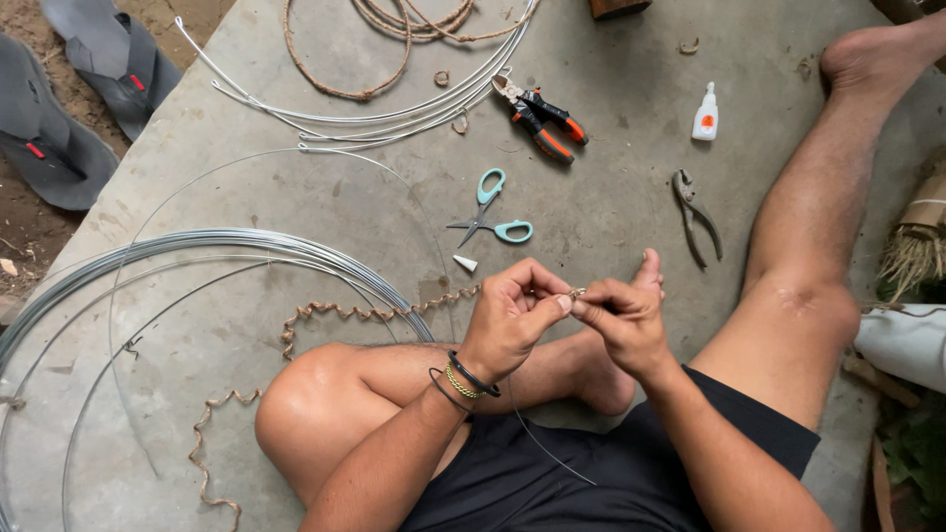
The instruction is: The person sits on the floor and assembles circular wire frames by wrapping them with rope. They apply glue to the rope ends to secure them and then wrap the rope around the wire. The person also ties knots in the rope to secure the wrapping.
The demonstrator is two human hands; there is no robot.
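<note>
Two hands are meeting mid-frame, above my crossed legs. Left hand (512, 317) is pinching w/ thumb & fingers closed on the end of a thin wire (552, 448) wrapped in twine; right hand (623, 320) is pinching the same spot from the other side, fingertips of both touching. I'm seeing the wrapped tip (576, 293) poking out btwn them. The bare wire is running down from the hands across my black shorts (552, 473) toward the bottom edge. A length of twine (325, 315) is trailing left from the hands over the concrete floor (611, 197), then curling down past my left knee.

On the floor ahead of the hands: teal scissors (491, 212) lying just beyond, a small white cap (465, 263) near them, orange-black cutters (540, 116) further out, grey pliers (695, 212) to the right beside my right leg, and a white glue bottle (706, 113) w/ orange label well beyond those. A big coil of grey wire (197, 246) is lying at the floor's left side, white wire hoops (374, 113) & a rope loop (340, 69) toward the far edge. Grey sandals (59, 128) are sitting on dirt off the far-left corner. Bracelets (463, 379) on left wrist.
</note>
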